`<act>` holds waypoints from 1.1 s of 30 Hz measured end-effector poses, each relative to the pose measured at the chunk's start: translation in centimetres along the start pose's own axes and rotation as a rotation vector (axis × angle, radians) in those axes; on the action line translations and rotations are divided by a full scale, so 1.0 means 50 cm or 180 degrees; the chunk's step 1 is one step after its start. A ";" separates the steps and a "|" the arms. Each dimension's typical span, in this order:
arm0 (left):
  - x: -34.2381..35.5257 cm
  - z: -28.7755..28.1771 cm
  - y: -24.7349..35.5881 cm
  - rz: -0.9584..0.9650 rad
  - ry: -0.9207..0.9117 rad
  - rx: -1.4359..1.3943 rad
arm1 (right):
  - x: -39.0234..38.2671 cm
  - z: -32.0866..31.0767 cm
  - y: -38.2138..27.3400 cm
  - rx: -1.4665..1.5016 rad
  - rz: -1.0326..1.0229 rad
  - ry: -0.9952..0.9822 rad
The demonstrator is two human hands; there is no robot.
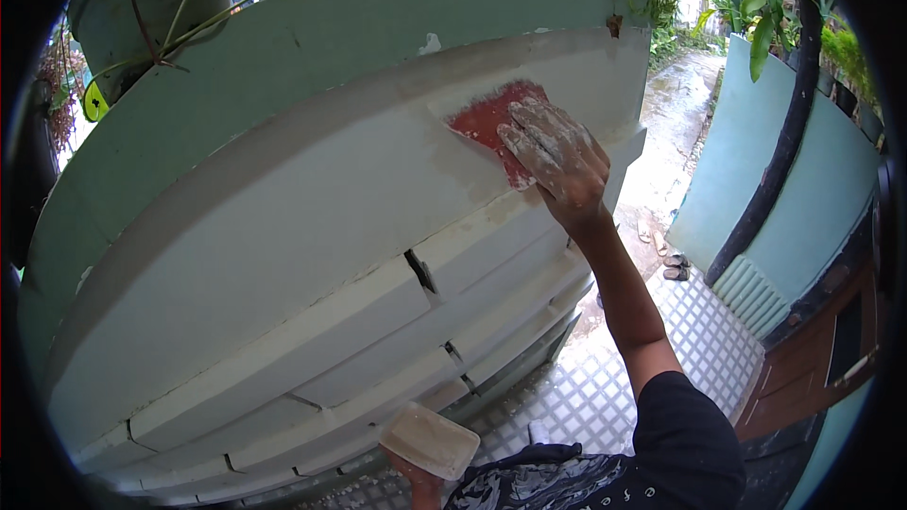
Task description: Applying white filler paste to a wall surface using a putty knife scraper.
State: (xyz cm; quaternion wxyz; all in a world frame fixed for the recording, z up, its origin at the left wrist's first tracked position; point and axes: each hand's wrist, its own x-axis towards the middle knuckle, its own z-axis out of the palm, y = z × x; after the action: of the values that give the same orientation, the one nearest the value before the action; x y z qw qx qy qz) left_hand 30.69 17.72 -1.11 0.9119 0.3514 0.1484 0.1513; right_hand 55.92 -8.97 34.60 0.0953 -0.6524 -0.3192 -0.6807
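My right hand [559, 153], smeared with white paste, is closed on a flat red putty spreader [487, 123]. The spreader lies against the pale upper part of the wall [283, 198], just under its green top band. A damp-looking, darker patch shows on the wall around the blade. Low in front of me, my left hand [416, 480] grips a shallow rectangular tub [431, 440] with a pale, off-white inside. Most of the left hand's fingers are hidden behind the tub.
Below the smooth area, the wall has raised block-like ledges [283, 359] with dark gaps. Potted plants [151, 9] stand along the green top edge [350, 14]. To the right are a tiled floor [694, 321], sandals [675, 267], a dark post [770, 170] and a brown door [803, 359].
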 end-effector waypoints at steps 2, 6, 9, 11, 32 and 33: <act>-0.002 -0.002 -0.002 0.0022 -0.0077 -0.0081 | 0.012 -0.003 -0.002 0.0091 0.0004 -0.0010; 0.004 -0.003 -0.011 0.0067 -0.0114 0.0150 | 0.039 0.044 -0.019 -0.0036 -0.0075 0.0142; 0.000 0.001 -0.010 0.0093 -0.0031 0.0177 | 0.018 0.022 -0.035 0.0182 -0.0047 -0.0129; -0.001 0.001 -0.012 -0.0034 -0.0033 0.0090 | 0.006 -0.001 -0.036 0.0307 -0.0117 -0.0336; -0.024 0.022 0.000 0.0123 -0.0064 0.0111 | -0.034 0.000 0.079 -0.0022 0.0269 -0.0129; -0.026 0.023 0.004 0.0124 -0.0056 0.0111 | -0.038 -0.005 0.081 -0.0015 0.0271 -0.0132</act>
State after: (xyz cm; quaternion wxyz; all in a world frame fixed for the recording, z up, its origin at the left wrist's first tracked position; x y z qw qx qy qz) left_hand 29.91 16.69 0.03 0.9038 0.3714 0.1361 0.1632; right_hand 58.15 -12.81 34.05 0.1159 -0.6796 -0.2914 -0.6632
